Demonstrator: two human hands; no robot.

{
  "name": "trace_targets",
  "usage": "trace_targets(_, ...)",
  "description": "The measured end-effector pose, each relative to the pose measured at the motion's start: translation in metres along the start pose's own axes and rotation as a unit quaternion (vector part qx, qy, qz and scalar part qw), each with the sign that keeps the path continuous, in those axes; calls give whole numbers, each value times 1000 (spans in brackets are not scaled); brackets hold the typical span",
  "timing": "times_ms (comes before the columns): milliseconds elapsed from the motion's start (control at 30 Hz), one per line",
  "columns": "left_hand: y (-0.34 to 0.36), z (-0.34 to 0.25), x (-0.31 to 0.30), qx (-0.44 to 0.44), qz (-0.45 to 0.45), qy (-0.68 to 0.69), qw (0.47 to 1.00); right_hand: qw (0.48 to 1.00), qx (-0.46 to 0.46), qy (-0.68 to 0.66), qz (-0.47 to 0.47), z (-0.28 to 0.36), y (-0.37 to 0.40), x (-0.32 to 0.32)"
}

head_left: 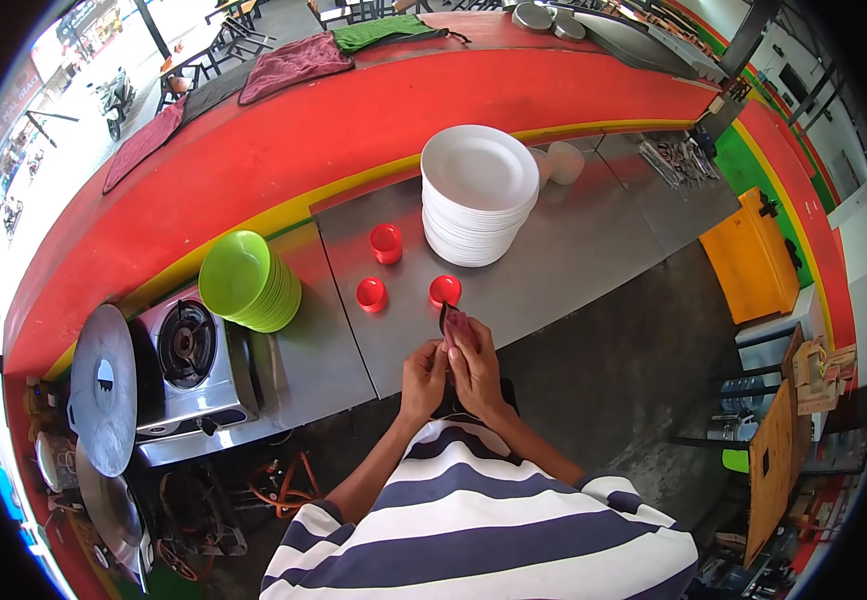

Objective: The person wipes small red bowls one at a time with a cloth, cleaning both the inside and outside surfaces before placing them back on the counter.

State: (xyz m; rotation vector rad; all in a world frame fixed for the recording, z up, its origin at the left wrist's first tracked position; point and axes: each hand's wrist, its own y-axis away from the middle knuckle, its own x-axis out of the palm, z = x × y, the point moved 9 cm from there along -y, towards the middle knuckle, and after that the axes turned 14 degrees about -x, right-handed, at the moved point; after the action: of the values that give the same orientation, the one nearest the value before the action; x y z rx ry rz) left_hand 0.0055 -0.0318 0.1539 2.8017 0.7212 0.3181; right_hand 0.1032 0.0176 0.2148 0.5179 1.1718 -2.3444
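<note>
My left hand [423, 378] and my right hand [473, 362] are together at the near edge of the steel counter [573, 260]. Both pinch a small dark and pinkish object [452, 322]; what it is I cannot tell. Just beyond it a small red cup [444, 290] stands on the counter. Two more red cups [371, 294] [386, 243] stand to the left and farther back. A tall stack of white plates [478, 195] rises behind them.
A stack of green bowls [248, 280] sits left of the cups, beside a gas burner [185, 345] and a round metal lid [103, 385]. A red curved bar top [353, 120] carries folded cloths. An orange box [753, 260] stands at right.
</note>
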Motion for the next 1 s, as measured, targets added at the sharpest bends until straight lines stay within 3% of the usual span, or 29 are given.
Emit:
trace_targets(100, 8, -20, 7, 17, 33, -99, 994, 992, 84, -73, -57, -10, -6, -10)
trace_targets(267, 4, -16, 5, -7, 91, -148, 985, 957, 208, -199, -26, -61, -1, 6)
trace_targets(333, -2, -2, 1, -32, 121, -49, 991, 944, 233, -230, 35, -72, 1, 13)
trace_targets(433, 5, 11, 0, -101, 113, 148, 977, 870, 332, -361, -45, -84, 5, 24)
trace_targets(533, 0, 18, -8, -122, 61, 326, 935, 894, 298, -322, -91, -71, 0, 31)
trace_targets(567, -3, 19, -11, -110, 28, 363, 925, 923, 267, -277, -21, -65, 4, 36)
trace_targets(600, -4, 21, -13, -101, -4, 399, 912, 964, 155, -214, -3, -43, -5, 38)
trace_targets(633, 0, 18, -14, -134, -59, 406, 902, 981, 108, -160, 28, -24, -10, 39)
trace_targets(667, 1, 21, -18, -132, -64, 349, 925, 991, 64, -105, 60, -6, -11, 38)
trace_targets(800, 3, 7, -27, -118, -82, 150, 978, 995, 26, -48, 82, -5, -2, 46)
trace_targets(900, 2, 1, -19, -118, -27, 0, 993, 993, 77, -74, 51, -21, 5, 37)
trace_targets(1000, 2, -9, -13, 6, -26, -210, 977, 974, 175, -139, 26, -44, 20, 33)
